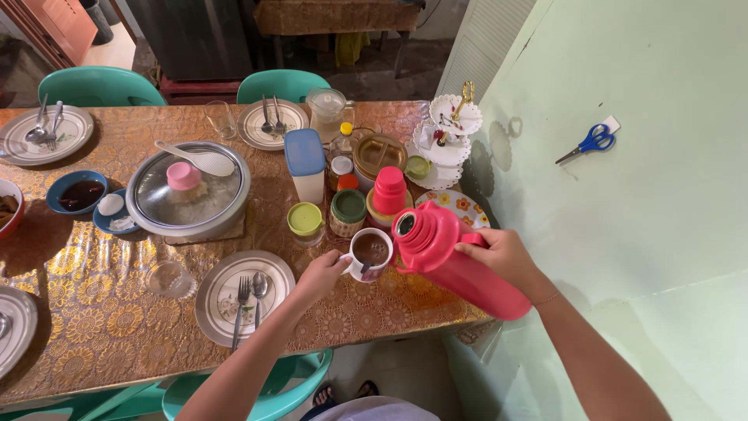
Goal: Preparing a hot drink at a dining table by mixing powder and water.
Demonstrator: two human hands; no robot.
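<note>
Gold floral plastic covers the table (117, 327), and going from the left I pass a lidded steel pot (187, 191) with a pink knob, then a plate (243, 296) with a fork and spoon laid on it, just beside my left hand (321, 274). That hand is curled around the handle of a white mug (371, 254), fingers pinched on it, forearm reaching in from below at a slant. The mug stands on the table near the front edge, filled with a brown drink.

Touching close on its right is the pink thermos flask (456, 261), tipped steeply with its open mouth toward the mug's rim. My right hand (502, 256) is wrapped tightly about its handle, wrist cocked, arm coming in from the lower right. Its pink cap (389, 189) stands behind the mug.

I judge this the pouring step, nearly done. Next calls for levelling the flask gently, watching the rim.
</note>
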